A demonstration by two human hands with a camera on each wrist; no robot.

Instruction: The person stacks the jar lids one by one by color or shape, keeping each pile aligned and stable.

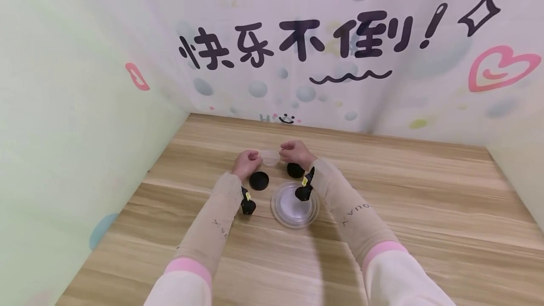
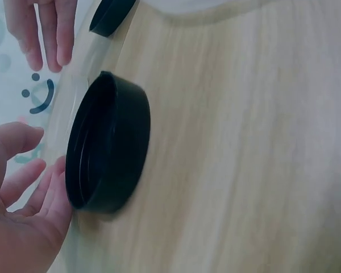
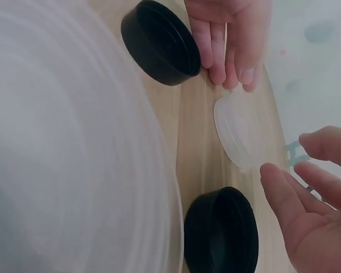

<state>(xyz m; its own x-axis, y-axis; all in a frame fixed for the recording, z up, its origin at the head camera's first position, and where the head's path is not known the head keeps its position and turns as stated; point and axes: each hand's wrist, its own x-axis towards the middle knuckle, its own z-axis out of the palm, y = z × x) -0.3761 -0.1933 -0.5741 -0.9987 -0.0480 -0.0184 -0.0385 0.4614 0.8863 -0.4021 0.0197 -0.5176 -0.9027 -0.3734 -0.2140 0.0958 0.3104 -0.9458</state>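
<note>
A small translucent round lid (image 1: 270, 157) lies on the table between the two hands. My left hand (image 1: 247, 164) is at its left, fingers loosely extended; in the right wrist view its fingertips are close to the lid's edge, and I cannot tell whether they touch. My right hand (image 1: 298, 154) is on the other side, thumb and fingers spread around nothing. One black round cap (image 1: 259, 181), hollow side up, sits by the left hand. A second black cap (image 1: 295, 170) is below the right hand, partly hidden by the wrist.
A larger clear round plastic piece with ringed edges (image 1: 280, 208) is nearer the body, partly covered by the right wrist camera (image 1: 303, 193). The wood-grain table (image 1: 425, 202) meets a printed curtain (image 1: 238, 93) behind and a pale wall (image 1: 85, 131) at the left.
</note>
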